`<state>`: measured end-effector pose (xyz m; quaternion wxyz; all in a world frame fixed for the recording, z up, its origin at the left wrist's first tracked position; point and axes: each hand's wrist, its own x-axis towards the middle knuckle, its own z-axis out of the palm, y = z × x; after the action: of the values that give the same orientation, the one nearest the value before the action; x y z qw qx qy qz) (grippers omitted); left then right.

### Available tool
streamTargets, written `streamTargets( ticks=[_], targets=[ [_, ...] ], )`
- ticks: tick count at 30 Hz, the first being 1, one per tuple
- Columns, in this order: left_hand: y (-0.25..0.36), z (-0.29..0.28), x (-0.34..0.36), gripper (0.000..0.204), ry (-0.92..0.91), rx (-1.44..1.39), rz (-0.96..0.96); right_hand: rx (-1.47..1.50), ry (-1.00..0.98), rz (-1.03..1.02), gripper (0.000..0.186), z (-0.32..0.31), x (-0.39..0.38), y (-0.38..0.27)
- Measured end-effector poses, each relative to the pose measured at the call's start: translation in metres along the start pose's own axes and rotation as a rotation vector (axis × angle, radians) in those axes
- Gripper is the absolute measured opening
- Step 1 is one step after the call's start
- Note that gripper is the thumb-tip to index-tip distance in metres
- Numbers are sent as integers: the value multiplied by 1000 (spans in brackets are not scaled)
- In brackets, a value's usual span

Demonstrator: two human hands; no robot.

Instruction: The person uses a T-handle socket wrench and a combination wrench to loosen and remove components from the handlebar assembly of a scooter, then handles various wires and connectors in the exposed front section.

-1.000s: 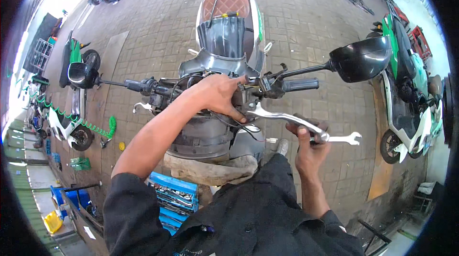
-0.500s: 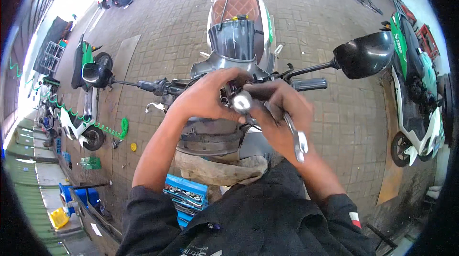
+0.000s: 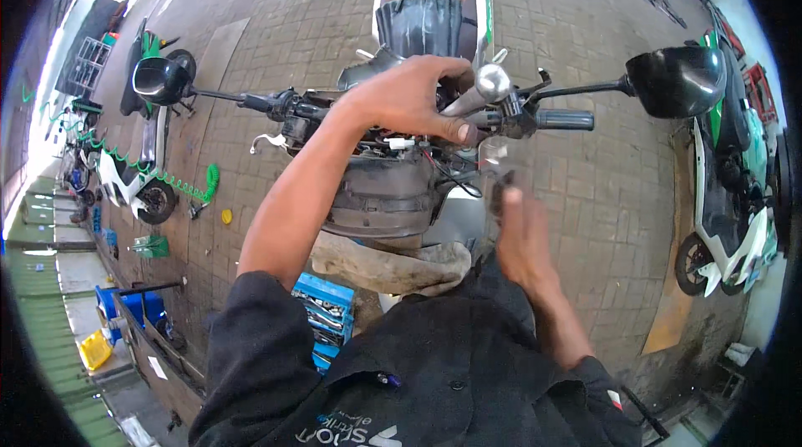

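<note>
Head view: our left hand (image 3: 409, 98) holds the lever (image 3: 473, 98), which juts from it to the right, ball end (image 3: 493, 81) outermost, left of the grip (image 3: 565, 119); our right hand (image 3: 524, 238), blurred, hangs nearer us, apart from the lever, and we cannot tell whether it holds anything

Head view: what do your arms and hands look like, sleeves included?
Left hand and right hand are bare, no gloves or watch visible. The left sleeve and right sleeve are black cloth, the right one with a small red-and-white patch.
</note>
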<state>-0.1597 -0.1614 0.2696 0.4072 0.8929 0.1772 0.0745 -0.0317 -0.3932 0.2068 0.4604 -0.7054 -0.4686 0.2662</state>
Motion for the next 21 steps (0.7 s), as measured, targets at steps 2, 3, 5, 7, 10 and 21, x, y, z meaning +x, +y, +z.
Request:
streamTargets(
  ticks=[2, 3, 5, 7, 10, 21],
  targets=[
    [-4, 2, -2, 80, 39, 77, 16, 24, -109, 68, 40, 12, 2, -5],
    [-3, 2, -3, 80, 44, 46, 6, 53, -217, 116, 38, 17, 3, -7],
    [-3, 3, -2, 78, 38, 16, 0, 143, -267, 132, 35, 23, 7, -5],
    [-2, 4, -2, 77, 27, 25, -31, 372, -421, 270, 29, 30, 10, -2],
    [-8, 6, 1, 77, 18, 96, -52, 665, -451, 481, 28, 38, 3, -17],
    [-22, 8, 3, 80, -47, 62, 13, 913, -440, 657, 41, 41, 7, -59]
  ],
)
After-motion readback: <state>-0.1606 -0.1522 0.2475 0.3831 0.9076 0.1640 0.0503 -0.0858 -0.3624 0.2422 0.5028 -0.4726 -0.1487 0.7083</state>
